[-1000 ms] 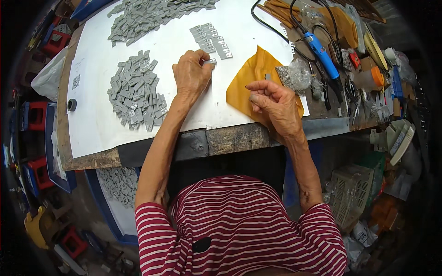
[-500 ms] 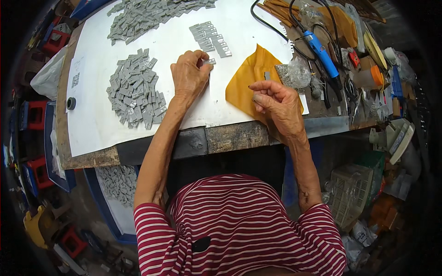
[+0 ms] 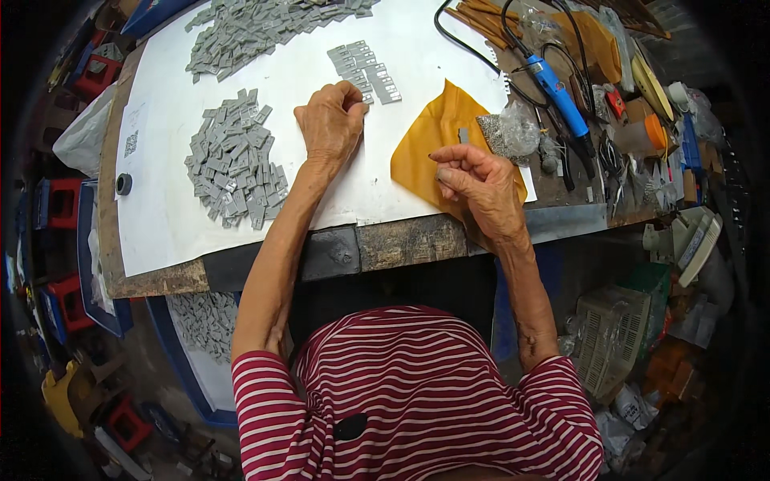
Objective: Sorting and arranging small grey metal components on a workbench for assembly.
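Both hands have barely shifted: left hand (image 3: 330, 120) stays curled by the grey pieces (image 3: 365, 70), right hand (image 3: 473, 180) fingers still pinched together.

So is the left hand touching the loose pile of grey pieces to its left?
Apart. The head view shows bare white sheet between the left hand and the loose pile of grey pieces; the hand lies by the neat row.

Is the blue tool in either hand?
No. The blue tool lies on the bench beyond the right hand, and the left hand rests on white paper.
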Available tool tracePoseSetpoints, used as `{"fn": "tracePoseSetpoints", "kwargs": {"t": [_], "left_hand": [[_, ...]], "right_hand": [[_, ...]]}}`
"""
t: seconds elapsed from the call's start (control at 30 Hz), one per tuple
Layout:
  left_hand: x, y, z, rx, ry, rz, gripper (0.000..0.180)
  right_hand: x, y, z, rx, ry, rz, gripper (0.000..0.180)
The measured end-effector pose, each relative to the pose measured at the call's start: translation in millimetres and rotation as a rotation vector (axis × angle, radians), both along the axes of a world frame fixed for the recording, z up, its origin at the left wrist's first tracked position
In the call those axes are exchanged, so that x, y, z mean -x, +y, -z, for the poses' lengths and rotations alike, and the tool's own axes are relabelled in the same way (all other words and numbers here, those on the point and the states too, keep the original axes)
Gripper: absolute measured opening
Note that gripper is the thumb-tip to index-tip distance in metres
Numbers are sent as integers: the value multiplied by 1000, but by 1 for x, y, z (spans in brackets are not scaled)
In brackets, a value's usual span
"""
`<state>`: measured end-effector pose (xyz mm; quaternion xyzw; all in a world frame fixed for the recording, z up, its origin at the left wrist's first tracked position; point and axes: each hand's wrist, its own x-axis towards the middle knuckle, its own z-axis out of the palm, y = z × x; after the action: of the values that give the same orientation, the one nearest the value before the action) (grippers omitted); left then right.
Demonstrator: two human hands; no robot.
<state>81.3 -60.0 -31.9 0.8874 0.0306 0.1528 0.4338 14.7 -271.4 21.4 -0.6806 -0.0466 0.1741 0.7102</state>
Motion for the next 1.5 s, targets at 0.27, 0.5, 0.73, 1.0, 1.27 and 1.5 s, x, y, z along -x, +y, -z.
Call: {"fn": "tracePoseSetpoints", "kwargs": {"t": [0.27, 0.5, 0.73, 1.0, 1.27, 1.5], "left_hand": [[-6, 0, 4, -24, -47, -7, 6], [-6, -1, 4, -33, -87, 5, 7], [25, -2, -18, 317, -66, 123, 13], [72, -21, -42, 496, 119, 319, 12], [78, -18, -43, 658, 352, 359, 20], [81, -9, -42, 798, 490, 416, 22]], "right_hand": [[-1, 2, -2, 9, -7, 8, 22], [-5, 8, -2, 7, -12, 3, 24], [-10, 16, 1, -59, -59, -5, 25], [-9, 20, 4, -52, -49, 45, 31], [-7, 31, -5, -5, -106, 36, 37], [-6, 41, -9, 10, -80, -33, 37]]}}
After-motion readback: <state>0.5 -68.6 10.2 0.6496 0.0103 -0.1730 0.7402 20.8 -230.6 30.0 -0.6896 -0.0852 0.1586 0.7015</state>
